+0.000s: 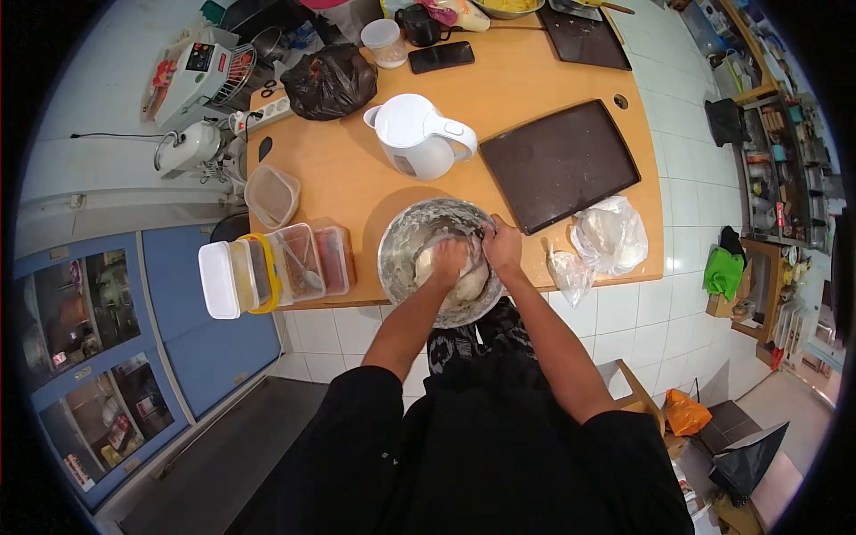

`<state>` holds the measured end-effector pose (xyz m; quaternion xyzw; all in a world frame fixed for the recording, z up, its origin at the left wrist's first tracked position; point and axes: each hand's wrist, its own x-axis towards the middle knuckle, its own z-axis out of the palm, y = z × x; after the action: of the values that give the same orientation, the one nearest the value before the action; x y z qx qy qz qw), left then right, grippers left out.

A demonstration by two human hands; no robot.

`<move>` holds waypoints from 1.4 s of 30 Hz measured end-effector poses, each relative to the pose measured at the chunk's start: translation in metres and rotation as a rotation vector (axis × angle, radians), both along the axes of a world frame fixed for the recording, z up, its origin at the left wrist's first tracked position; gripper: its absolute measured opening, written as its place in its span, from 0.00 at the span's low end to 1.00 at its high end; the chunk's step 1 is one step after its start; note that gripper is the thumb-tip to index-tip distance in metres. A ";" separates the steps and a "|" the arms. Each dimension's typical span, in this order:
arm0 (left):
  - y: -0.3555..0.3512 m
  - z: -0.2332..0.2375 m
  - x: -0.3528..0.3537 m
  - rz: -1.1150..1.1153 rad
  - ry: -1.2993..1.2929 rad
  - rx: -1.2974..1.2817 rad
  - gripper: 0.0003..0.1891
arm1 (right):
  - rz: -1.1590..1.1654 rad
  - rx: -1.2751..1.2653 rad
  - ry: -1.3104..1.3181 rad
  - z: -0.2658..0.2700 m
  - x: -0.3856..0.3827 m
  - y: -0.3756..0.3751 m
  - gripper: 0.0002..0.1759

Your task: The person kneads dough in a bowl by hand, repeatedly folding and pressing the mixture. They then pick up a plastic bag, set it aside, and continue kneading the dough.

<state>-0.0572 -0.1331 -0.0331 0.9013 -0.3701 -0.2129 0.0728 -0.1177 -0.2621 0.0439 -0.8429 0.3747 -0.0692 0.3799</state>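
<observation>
A metal bowl with flour-smeared walls stands at the table's front edge, close to my body. Pale dough lies inside it. My left hand is down in the bowl, pressed on the dough, its fingertips partly sunk or hidden. At the bowl's right rim is my right hand, its fingers closed over the rim. Just behind the bowl stands a white pitcher with a lid.
Right of the pitcher lies a dark baking tray, with plastic bags in front of it. Plastic containers line the left edge. Farther back are a black bag, a phone and a lidded tub.
</observation>
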 end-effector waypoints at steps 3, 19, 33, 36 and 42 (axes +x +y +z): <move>-0.001 -0.094 -0.004 0.615 0.015 -0.561 0.11 | -0.006 -0.010 -0.002 -0.001 -0.003 0.003 0.11; 0.069 0.089 0.039 0.063 0.929 -0.342 0.17 | 0.046 -0.111 0.061 0.000 -0.005 0.008 0.10; 0.102 0.092 -0.015 0.661 0.607 -0.011 0.24 | 0.103 -0.108 0.092 0.001 -0.006 0.013 0.10; 0.093 0.119 -0.018 -0.162 0.089 0.287 0.35 | 0.084 -0.084 0.107 0.002 -0.007 0.013 0.10; 0.100 0.076 -0.026 -0.737 0.120 -0.057 0.32 | 0.067 -0.066 0.090 0.001 -0.007 0.013 0.11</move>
<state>-0.0828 -0.0334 0.0428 0.6912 -0.6704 -0.2670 0.0380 -0.1245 -0.2489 0.0451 -0.8693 0.3607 -0.0307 0.3367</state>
